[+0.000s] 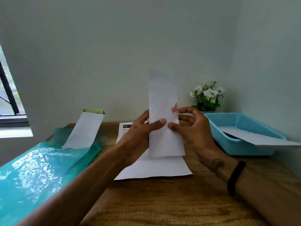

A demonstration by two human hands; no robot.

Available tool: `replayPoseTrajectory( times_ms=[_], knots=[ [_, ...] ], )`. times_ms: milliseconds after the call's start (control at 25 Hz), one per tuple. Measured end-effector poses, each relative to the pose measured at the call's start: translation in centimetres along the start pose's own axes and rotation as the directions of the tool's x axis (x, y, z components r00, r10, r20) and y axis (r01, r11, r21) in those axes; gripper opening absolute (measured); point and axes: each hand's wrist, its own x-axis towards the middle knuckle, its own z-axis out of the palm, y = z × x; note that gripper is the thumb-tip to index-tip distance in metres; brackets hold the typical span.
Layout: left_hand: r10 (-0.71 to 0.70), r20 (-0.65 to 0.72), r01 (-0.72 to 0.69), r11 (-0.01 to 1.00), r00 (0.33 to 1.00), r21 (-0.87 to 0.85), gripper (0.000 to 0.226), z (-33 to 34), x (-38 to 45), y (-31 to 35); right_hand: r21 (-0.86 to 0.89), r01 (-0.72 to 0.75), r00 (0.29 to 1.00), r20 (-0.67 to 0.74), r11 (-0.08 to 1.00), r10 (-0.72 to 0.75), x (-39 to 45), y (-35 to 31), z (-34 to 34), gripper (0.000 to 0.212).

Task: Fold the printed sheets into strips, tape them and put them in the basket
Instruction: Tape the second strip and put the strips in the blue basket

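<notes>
A folded white paper strip (163, 101) stands upright above the table's middle. My left hand (140, 132) grips its left edge, thumb across the front. My right hand (189, 128) holds the right edge, thumb on the front, and its fingertips press a small piece of pink tape (175, 109) onto that edge. Flat on the wooden table beneath lie printed sheets (154, 168), with print showing at the top left. A blue plastic basket (241, 121) sits at the right with a folded white strip (260, 138) lying in it and sticking out over its rim.
Teal plastic sheeting (37, 167) covers the table's left side, with a white paper strip (84, 129) leaning on a yellow-topped object (94, 110). A pot of white flowers (207, 95) stands behind the basket. A window (8, 95) is at far left.
</notes>
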Motion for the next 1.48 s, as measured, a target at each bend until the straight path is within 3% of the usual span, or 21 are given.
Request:
replayPoseTrajectory(
  times_ms=[80, 200, 320, 400, 560, 640, 880, 1080, 1480],
  knots=[
    [-0.072, 0.007, 0.072, 0.996, 0.997, 0.046, 0.058, 0.6, -0.7, -0.6, 0.021, -0.020, 0.999, -0.029, 1.000, 0.021, -0.1, -0.3, 0.1, 0.052],
    [-0.219, -0.058, 0.221, 0.975, 0.974, 0.018, 0.054, 1.5, -1.2, -1.3, 0.017, -0.056, 0.995, -0.087, 0.998, 0.057, -0.1, -0.5, 0.4, 0.038],
    [-0.168, -0.143, 0.173, 0.985, 0.975, 0.022, 0.048, 0.6, -0.5, -1.3, 0.131, -0.127, 0.985, -0.100, 0.983, 0.141, 0.5, -0.8, 0.4, 0.028],
    [-0.128, -0.224, 0.135, 0.991, 0.966, 0.015, 0.045, -0.5, -0.2, -0.9, 0.188, -0.178, 0.983, -0.004, 0.966, 0.182, 1.1, -1.3, -0.3, 0.020],
    [-0.106, -0.239, 0.104, 0.994, 0.965, -0.022, 0.040, -1.8, -0.1, -0.6, -0.012, -0.282, 0.898, 0.348, 0.959, 0.268, 1.4, -2.0, -1.4, 0.024],
    [-0.118, -0.230, 0.110, 0.993, 0.966, -0.048, 0.039, -1.9, -0.1, -0.5, -0.128, -0.249, 0.873, 0.400, 0.960, 0.280, 1.3, -2.2, -1.4, 0.030],
    [-0.160, -0.194, 0.142, 0.985, 0.968, -0.100, 0.031, -1.4, 0.0, -0.9, -0.313, -0.040, 0.915, 0.370, 0.949, 0.160, 0.9, -2.3, -1.4, 0.021],
    [-0.116, -0.132, 0.107, 0.992, 0.984, -0.073, 0.051, -0.9, 0.0, -1.3, -0.482, 0.154, 0.919, 0.390, 0.862, 0.054, 0.5, -2.5, -1.4, 0.023],
    [-0.137, -0.113, 0.133, 0.990, 0.984, -0.043, 0.046, -1.4, 0.2, -1.7, -0.552, 0.290, 0.874, 0.486, 0.782, 0.019, 1.3, -2.3, -1.8, 0.015]
  ],
)
